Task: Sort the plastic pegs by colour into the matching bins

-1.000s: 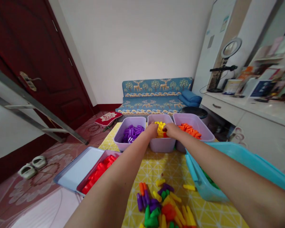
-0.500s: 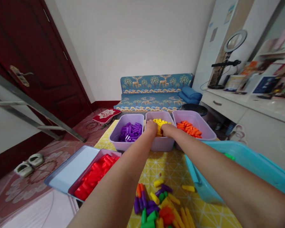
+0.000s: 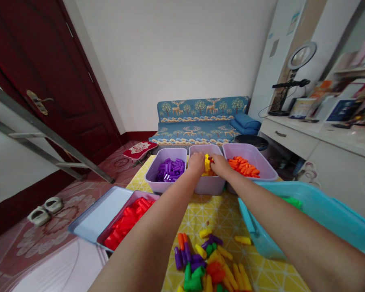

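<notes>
Over the middle lilac bin (image 3: pixel 209 186), my left hand (image 3: pixel 197 163) and my right hand (image 3: pixel 219 165) face each other with curled fingers. Yellow plastic pieces (image 3: pixel 207 164) show between them, and both hands appear closed around some. The left fingertips are mostly hidden behind the hand. To the left stands a lilac bin of purple pieces (image 3: pixel 171 168); to the right, another holds orange pieces (image 3: pixel 243 166). Below my wrists, a mixed pile of yellow, purple, green and orange pieces (image 3: pixel 213 263) lies on the yellow patterned tablecloth (image 3: pixel 197 215).
A tray of red pieces (image 3: pixel 126 223) sits at the left beside a pale lid (image 3: pixel 100 211). A large turquoise tub (image 3: pixel 319 202) with green pieces (image 3: pixel 293 201) stands under my right forearm. Beyond are a patterned sofa (image 3: pixel 197 132), a ladder (image 3: pixel 48 138) and a white cabinet (image 3: pixel 292 136).
My hands have come closer together and risen slightly over the yellow pieces, with some now showing between them. The whole view has shifted slightly.
</notes>
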Available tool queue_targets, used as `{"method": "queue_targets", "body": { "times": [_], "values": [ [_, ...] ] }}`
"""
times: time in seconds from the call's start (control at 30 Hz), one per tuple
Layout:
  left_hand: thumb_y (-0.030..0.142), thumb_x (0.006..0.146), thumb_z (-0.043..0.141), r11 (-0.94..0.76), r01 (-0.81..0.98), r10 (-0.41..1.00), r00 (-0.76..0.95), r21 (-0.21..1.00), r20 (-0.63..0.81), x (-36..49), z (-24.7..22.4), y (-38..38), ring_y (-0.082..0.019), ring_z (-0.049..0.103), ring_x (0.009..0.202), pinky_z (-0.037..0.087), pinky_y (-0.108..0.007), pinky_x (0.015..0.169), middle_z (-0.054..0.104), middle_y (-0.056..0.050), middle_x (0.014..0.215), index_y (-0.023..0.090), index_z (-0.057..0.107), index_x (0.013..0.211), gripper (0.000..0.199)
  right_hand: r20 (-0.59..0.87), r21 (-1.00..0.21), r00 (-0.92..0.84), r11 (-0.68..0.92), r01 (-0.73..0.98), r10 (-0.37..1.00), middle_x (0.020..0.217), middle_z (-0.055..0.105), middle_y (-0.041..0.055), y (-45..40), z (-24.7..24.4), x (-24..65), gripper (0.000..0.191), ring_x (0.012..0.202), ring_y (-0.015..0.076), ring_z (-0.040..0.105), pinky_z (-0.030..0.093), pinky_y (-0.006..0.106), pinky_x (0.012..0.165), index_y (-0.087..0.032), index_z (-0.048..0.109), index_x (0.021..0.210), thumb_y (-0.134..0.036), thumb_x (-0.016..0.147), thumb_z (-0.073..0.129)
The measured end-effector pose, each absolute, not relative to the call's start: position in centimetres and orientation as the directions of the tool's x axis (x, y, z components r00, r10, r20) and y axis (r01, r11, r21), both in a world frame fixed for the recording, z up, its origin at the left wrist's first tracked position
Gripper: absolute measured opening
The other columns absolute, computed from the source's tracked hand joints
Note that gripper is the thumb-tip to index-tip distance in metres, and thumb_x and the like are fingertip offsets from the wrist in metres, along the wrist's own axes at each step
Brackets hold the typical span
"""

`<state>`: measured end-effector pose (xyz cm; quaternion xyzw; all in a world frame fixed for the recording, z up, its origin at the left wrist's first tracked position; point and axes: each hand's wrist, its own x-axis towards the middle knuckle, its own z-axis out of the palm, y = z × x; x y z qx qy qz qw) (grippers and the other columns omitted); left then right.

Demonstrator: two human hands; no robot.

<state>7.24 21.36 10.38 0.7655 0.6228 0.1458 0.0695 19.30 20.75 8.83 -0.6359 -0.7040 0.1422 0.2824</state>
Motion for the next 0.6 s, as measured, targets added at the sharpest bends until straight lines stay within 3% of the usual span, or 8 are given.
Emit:
{"method": "queue_targets", "body": {
  "times": [0.07, 0.2, 0.23, 0.3, 0.37, 0.4, 0.5, 0.6],
  "values": [
    [0.012, 0.086, 0.053, -0.22, 0.872, 0.969, 0.143, 0.437, 0.203, 7.1, 10.8, 20.6, -0.023, 0.059, 0.113, 0.048, -0.031, 0.092, 0.059, -0.019, 0.121, 0.011, 0.046, 0.129, 0.044, 0.217, -0.689, 0.022, 0.137, 0.712, 0.976, 0.096, 0.071, 0.0117, 20.2, 9.3, 19.1, 0.036, 0.084, 0.0183, 0.069, 0.051, 0.026, 0.074, -0.013, 0.061, 0.11, -0.008, 0.077, 0.047],
    [0.016, 0.098, 0.016, -0.249, 0.664, 0.963, 0.093, 0.705, 0.252, 6.5, 10.9, 18.0, -0.012, 0.068, 0.088, 0.052, -0.022, 0.076, 0.067, -0.015, 0.11, 0.011, 0.04, 0.134, 0.044, 0.195, -0.88, 0.093, 0.132, 0.456, 0.976, 0.087, 0.07, 0.0078, 18.1, 10.5, 18.6, 0.036, 0.065, 0.0128, 0.067, 0.05, 0.02, 0.053, -0.013, 0.055, 0.113, -0.018, 0.082, 0.037],
    [0.019, 0.099, 0.009, -0.259, 0.556, 0.963, 0.09, 0.79, 0.253, 6.2, 10.8, 17.1, -0.01, 0.068, 0.085, 0.051, -0.02, 0.072, 0.067, -0.014, 0.108, 0.011, 0.04, 0.134, 0.048, 0.195, -0.905, 0.099, 0.14, 0.401, 0.976, 0.085, 0.069, 0.0067, 17.3, 10.8, 18.4, 0.036, 0.063, 0.0121, 0.065, 0.049, 0.02, 0.051, -0.013, 0.055, 0.111, -0.021, 0.082, 0.036],
    [0.034, 0.099, 0.011, -0.213, 0.053, 0.975, 0.078, 0.976, 0.209, 5.5, 10.5, 15.1, -0.012, 0.067, 0.084, 0.05, -0.019, 0.065, 0.067, -0.015, 0.109, 0.012, 0.046, 0.13, 0.051, 0.2, -0.938, 0.098, 0.161, 0.309, 0.975, 0.078, 0.067, 0.0042, 15.4, 11.1, 18.1, 0.034, 0.058, 0.0111, 0.062, 0.046, 0.018, 0.047, -0.015, 0.058, 0.105, -0.03, 0.083, 0.037],
    [0.047, 0.097, 0.018, -0.114, -0.272, 0.987, 0.082, 0.956, 0.141, 4.8, 10.3, 13.2, -0.012, 0.065, 0.081, 0.048, -0.018, 0.06, 0.067, -0.013, 0.11, 0.015, 0.051, 0.126, 0.054, 0.2, -0.967, 0.081, 0.184, 0.174, 0.976, 0.07, 0.063, 0.0011, 13.5, 11.0, 17.7, 0.033, 0.053, 0.01, 0.057, 0.044, 0.018, 0.045, -0.016, 0.059, 0.098, -0.041, 0.08, 0.045],
    [0.05, 0.096, 0.022, -0.078, -0.348, 0.99, 0.083, 0.934, 0.114, 4.6, 10.1, 12.3, -0.012, 0.065, 0.079, 0.046, -0.017, 0.058, 0.068, -0.013, 0.108, 0.016, 0.053, 0.125, 0.054, 0.201, -0.977, 0.068, 0.195, 0.092, 0.977, 0.067, 0.06, -0.0007, 12.5, 10.9, 17.5, 0.035, 0.05, 0.0094, 0.055, 0.043, 0.018, 0.044, -0.017, 0.06, 0.095, -0.045, 0.078, 0.05],
    [0.056, 0.091, 0.035, -0.041, -0.426, 0.995, 0.065, 0.904, 0.076, 4.3, 9.7, 10.0, -0.01, 0.061, 0.068, 0.042, -0.016, 0.053, 0.069, -0.009, 0.094, 0.015, 0.057, 0.12, 0.055, 0.224, -0.973, 0.021, 0.225, -0.059, 0.974, 0.063, 0.056, -0.0044, 9.6, 10.4, 16.6, 0.039, 0.046, 0.0082, 0.049, 0.04, 0.018, 0.041, -0.018, 0.059, 0.099, -0.047, 0.072, 0.062],
    [0.06, 0.084, 0.048, -0.104, -0.384, 0.993, 0.018, 0.918, 0.12, 4.4, 9.1, 7.7, -0.008, 0.054, 0.057, 0.039, -0.016, 0.05, 0.065, -0.003, 0.073, 0.013, 0.064, 0.108, 0.055, 0.292, -0.95, -0.043, 0.295, 0.098, 0.955, 0.065, 0.057, -0.0038, 6.7, 9.9, 15.9, 0.036, 0.047, 0.0085, 0.05, 0.04, 0.019, 0.043, -0.019, 0.06, 0.103, -0.04, 0.074, 0.061]
  ]
}}
